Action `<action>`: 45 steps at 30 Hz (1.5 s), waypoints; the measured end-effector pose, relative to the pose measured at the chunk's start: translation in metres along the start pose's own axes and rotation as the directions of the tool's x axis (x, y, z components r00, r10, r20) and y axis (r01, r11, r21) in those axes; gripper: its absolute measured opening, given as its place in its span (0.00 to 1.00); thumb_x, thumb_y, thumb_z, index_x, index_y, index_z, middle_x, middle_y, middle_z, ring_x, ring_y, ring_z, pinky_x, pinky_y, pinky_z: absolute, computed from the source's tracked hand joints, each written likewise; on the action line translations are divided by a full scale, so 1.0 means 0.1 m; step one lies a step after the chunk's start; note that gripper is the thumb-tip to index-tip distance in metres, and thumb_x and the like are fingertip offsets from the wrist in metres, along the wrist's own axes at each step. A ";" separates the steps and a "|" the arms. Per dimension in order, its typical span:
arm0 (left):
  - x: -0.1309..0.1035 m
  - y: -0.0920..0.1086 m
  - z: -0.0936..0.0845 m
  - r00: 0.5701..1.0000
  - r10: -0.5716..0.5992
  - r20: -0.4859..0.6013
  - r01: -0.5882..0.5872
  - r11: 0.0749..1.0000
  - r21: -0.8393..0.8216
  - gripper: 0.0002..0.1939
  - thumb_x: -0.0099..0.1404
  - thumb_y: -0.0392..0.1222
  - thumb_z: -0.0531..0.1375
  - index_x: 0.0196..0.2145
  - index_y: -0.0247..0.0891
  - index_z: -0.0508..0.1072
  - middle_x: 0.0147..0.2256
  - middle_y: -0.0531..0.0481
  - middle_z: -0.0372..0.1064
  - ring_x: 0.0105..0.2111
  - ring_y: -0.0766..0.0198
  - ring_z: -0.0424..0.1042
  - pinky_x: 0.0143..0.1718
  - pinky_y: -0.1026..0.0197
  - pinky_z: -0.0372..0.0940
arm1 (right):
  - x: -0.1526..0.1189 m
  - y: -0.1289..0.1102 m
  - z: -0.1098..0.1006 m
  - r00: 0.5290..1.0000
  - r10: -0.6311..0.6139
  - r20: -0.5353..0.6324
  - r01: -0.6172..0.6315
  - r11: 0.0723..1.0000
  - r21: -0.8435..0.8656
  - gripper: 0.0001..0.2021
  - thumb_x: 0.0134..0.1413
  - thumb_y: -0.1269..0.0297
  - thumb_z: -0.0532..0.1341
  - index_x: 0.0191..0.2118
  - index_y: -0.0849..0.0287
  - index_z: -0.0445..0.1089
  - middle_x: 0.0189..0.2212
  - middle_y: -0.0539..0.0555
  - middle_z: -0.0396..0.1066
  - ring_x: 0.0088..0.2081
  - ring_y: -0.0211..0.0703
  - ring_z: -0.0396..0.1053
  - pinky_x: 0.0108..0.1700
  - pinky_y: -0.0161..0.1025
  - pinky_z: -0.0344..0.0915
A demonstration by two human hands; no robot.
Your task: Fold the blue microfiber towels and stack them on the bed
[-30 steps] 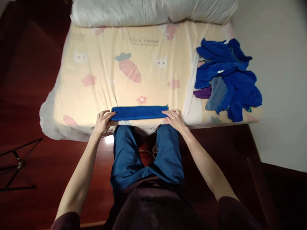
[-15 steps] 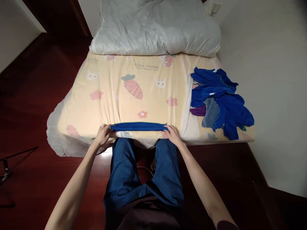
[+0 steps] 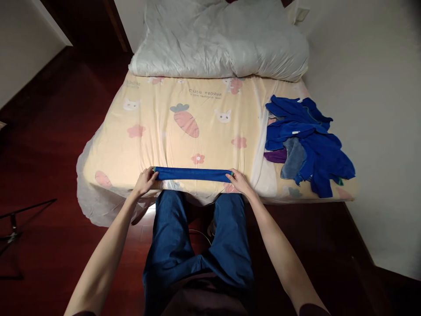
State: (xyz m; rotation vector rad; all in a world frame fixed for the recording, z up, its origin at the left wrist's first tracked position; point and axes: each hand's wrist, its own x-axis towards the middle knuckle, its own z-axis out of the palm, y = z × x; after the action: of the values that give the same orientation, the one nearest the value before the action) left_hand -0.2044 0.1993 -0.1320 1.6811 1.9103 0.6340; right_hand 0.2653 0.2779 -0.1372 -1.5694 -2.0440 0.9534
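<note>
A blue towel (image 3: 194, 174), folded into a long narrow strip with green edging at its ends, stretches sideways at the front edge of the bed. Its left end is pinched by my left hand (image 3: 146, 181), thumb on the near side. At the other end my right hand (image 3: 238, 181) grips the strip the same way. On the bed's right side lies a loose heap of blue cloths (image 3: 304, 134). A grey-blue cloth (image 3: 293, 160) and a purple cloth (image 3: 275, 156) stick out from the heap's lower left.
The bed (image 3: 154, 145) has a yellow sheet printed with rabbits and carrots. Across its far end lies a thick pale quilt (image 3: 220, 44). A wall (image 3: 371, 131) stands on the right. A black metal stand (image 3: 13, 226) is on the dark red floor at left.
The folded towel has turned so its smooth, wider face shows instead of the green-edged layers. Both hands have kept their hold on its ends. The view has shifted slightly.
</note>
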 end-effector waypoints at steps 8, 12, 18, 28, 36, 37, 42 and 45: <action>0.06 -0.02 0.06 0.999 -0.040 0.031 0.039 0.999 0.013 0.24 0.68 0.57 0.49 0.51 0.38 0.68 0.34 0.46 0.73 0.40 0.51 0.72 0.45 0.52 0.67 | 0.01 0.05 0.08 0.998 0.017 -0.067 -0.018 1.000 -0.022 0.17 0.61 0.47 0.57 0.40 0.55 0.72 0.24 0.49 0.67 0.29 0.44 0.67 0.32 0.38 0.62; 0.12 0.00 0.09 0.998 -0.054 0.012 0.054 0.997 0.052 0.25 0.68 0.54 0.51 0.56 0.36 0.66 0.33 0.46 0.73 0.39 0.51 0.73 0.46 0.51 0.67 | 0.05 0.06 0.11 0.995 0.004 -0.096 -0.010 0.998 -0.068 0.14 0.60 0.48 0.59 0.37 0.55 0.72 0.24 0.50 0.69 0.29 0.45 0.68 0.34 0.38 0.64; 0.04 0.31 0.12 0.986 -0.117 -0.120 0.141 0.966 0.218 0.25 0.68 0.46 0.55 0.59 0.34 0.66 0.44 0.34 0.73 0.53 0.39 0.68 0.54 0.39 0.63 | 0.12 0.00 0.04 0.991 -0.074 -0.110 0.042 0.962 -0.271 0.12 0.56 0.60 0.64 0.46 0.57 0.73 0.39 0.60 0.76 0.46 0.57 0.71 0.52 0.53 0.67; 0.16 1.29 0.89 0.953 0.302 -0.017 -0.297 0.946 0.127 0.29 0.73 0.49 0.51 0.68 0.38 0.62 0.72 0.40 0.48 0.73 0.46 0.40 0.72 0.41 0.36 | 0.31 -0.93 0.80 0.931 -0.358 -0.066 0.333 0.911 -0.241 0.25 0.70 0.59 0.52 0.69 0.54 0.57 0.72 0.55 0.51 0.73 0.57 0.44 0.72 0.64 0.42; 0.00 0.66 0.75 0.974 0.222 -0.049 -0.207 0.956 0.209 0.33 0.74 0.55 0.50 0.71 0.39 0.56 0.73 0.42 0.44 0.74 0.51 0.39 0.73 0.43 0.36 | 0.14 -0.58 0.90 0.942 -0.336 -0.005 0.321 0.904 -0.281 0.29 0.70 0.51 0.52 0.71 0.56 0.55 0.73 0.59 0.48 0.74 0.57 0.42 0.74 0.65 0.37; -0.03 0.59 0.69 0.979 0.193 -0.064 -0.175 0.960 0.217 0.33 0.74 0.54 0.50 0.71 0.39 0.55 0.73 0.43 0.44 0.74 0.51 0.39 0.73 0.42 0.36 | 0.12 -0.54 0.86 0.941 -0.337 -0.011 0.321 0.904 -0.283 0.30 0.70 0.51 0.53 0.72 0.55 0.54 0.73 0.59 0.48 0.74 0.57 0.43 0.73 0.65 0.38; -0.30 0.40 0.43 0.966 -0.049 -0.252 0.071 0.994 0.079 0.33 0.74 0.51 0.50 0.70 0.32 0.54 0.73 0.34 0.41 0.74 0.46 0.36 0.72 0.38 0.41 | 0.09 -0.40 0.67 0.944 -0.330 0.003 0.322 0.917 -0.237 0.27 0.71 0.54 0.51 0.70 0.55 0.57 0.72 0.58 0.53 0.73 0.53 0.46 0.73 0.62 0.42; -0.61 0.52 0.44 0.855 -0.379 -0.355 0.280 0.912 -0.300 0.29 0.72 0.50 0.54 0.66 0.34 0.59 0.68 0.30 0.52 0.70 0.46 0.52 0.68 0.40 0.53 | 0.24 -0.31 0.51 0.949 -0.312 0.038 0.314 0.935 -0.166 0.25 0.69 0.55 0.54 0.67 0.57 0.63 0.67 0.62 0.62 0.69 0.53 0.57 0.71 0.59 0.53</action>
State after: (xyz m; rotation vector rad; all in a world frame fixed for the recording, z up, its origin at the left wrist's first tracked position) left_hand -0.1305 0.1456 -0.1272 1.0873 2.2330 1.0861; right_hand 0.2029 0.2817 -0.1527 -1.2606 -2.3455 0.6862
